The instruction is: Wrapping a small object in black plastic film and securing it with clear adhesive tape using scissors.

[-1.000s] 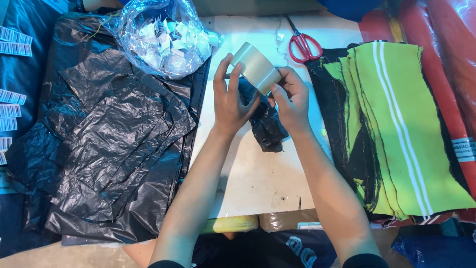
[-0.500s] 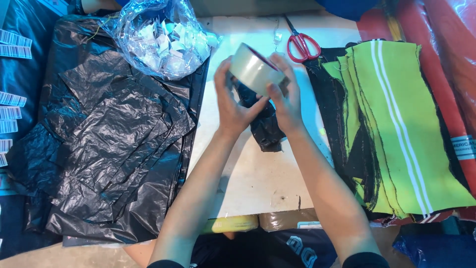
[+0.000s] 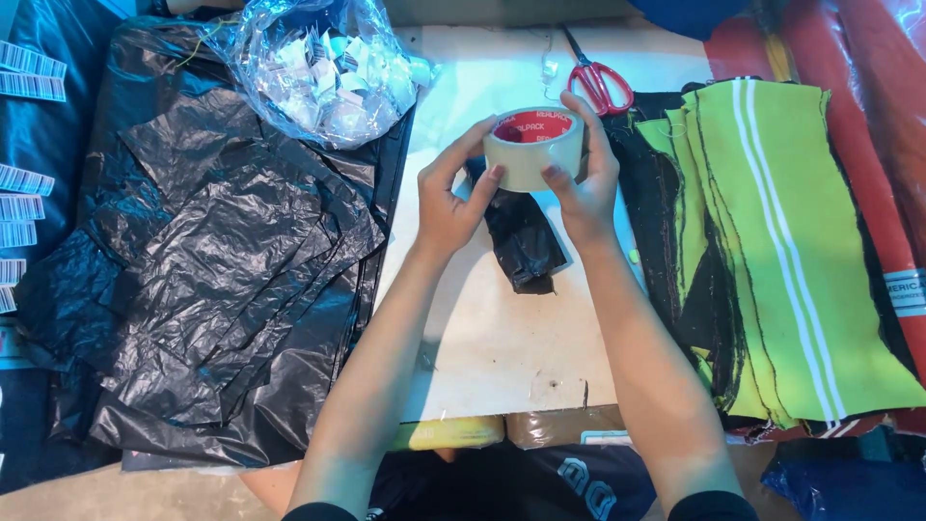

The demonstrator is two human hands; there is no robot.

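**poster1:** Looking down from the head cam, both hands are wrapped round a wide roll of pale beige packing tape with a red inner core point(image 3: 533, 145), held up above the white tabletop point(image 3: 502, 328). Left hand point(image 3: 451, 198) has its fingers curled onto the near-left side of the roll, thumb up along the edge. Right hand point(image 3: 579, 183) grips the right side, index finger over the top rim, thumb pressed on the front face. Neither hand is spread open, both are closed onto the roll.

**poster2:** Anything under it?

**poster1:** Yep, a small crumpled black plastic bundle point(image 3: 521, 241) lying on the table just below the hands, can't tell if the roll touches it. Left of that, a big heap of flattened black plastic bags point(image 3: 222, 260), with a clear plastic bag of small white paper tags point(image 3: 323, 68) sitting at its far edge. Red-handled scissors point(image 3: 598, 82) lie just beyond the right fingers. On the right, a stack of neon yellow-green and black knit fabric strips with white stripes point(image 3: 772, 241).
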